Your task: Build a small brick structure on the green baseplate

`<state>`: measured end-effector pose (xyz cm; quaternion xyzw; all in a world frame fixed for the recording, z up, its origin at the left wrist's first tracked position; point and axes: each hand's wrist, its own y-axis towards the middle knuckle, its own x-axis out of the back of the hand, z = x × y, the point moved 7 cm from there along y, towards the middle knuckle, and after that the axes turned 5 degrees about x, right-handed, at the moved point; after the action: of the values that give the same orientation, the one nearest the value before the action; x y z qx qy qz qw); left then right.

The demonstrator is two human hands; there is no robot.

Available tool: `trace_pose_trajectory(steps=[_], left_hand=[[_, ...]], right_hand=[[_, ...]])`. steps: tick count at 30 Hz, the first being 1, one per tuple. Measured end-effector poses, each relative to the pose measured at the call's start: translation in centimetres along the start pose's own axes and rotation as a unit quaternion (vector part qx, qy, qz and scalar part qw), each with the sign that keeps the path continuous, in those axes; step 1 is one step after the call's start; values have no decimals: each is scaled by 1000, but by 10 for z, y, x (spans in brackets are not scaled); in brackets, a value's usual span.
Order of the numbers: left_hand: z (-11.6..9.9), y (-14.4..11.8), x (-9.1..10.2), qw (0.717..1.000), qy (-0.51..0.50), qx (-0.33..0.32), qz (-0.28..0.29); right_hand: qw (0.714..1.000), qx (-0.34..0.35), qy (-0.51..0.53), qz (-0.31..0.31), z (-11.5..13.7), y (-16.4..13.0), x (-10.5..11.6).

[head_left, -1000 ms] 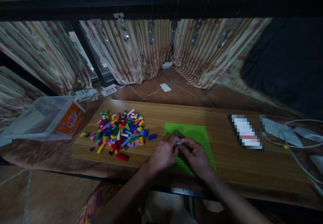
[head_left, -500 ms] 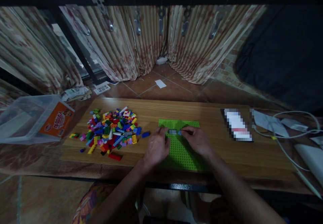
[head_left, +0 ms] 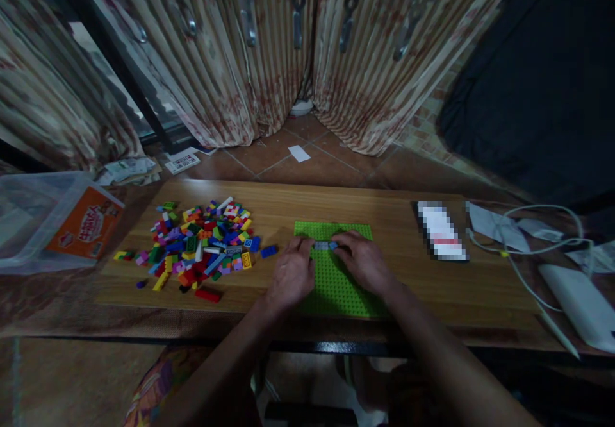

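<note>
A green studded baseplate lies between my two hands. Over its upper part is a small grey brick, with the fingertips of my left hand closed at its left end. My right hand pinches a small blue brick, which meets the grey one's right end. Whether the two are pressed onto the studs is hard to see. Left of my left hand lies a loose dark blue brick, beside a heap of mixed coloured bricks.
All this is on a low wooden table. A phone with a blurred screen lies to the right, near white cables and a white device. A clear plastic box with an orange label rests at the left.
My right hand has moved the blue brick left, closing the gap to the grey brick. My left hand stays at the grey brick. The whole view has shifted slightly.
</note>
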<state>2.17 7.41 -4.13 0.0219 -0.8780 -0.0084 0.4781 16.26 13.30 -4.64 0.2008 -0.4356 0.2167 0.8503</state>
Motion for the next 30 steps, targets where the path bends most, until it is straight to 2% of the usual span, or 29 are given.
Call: trace_pose_trajectory(steps=[5,12,22,30], left_hand=[[0,0,-2,1000,7,-12,-7],[-2,0,-3,999,11,-31,-10],[-10,-1,-17,993,76,-68,58],[-18,-2,-18,986,145,-55,66]], right_hand=[[999,-27,-6,-23,-2,0,-1],[998,-18,47,-25,-3,3,-3],[988,-23,154,-8,-11,8,-5],[988,-35,147,15,-16,15,-6]])
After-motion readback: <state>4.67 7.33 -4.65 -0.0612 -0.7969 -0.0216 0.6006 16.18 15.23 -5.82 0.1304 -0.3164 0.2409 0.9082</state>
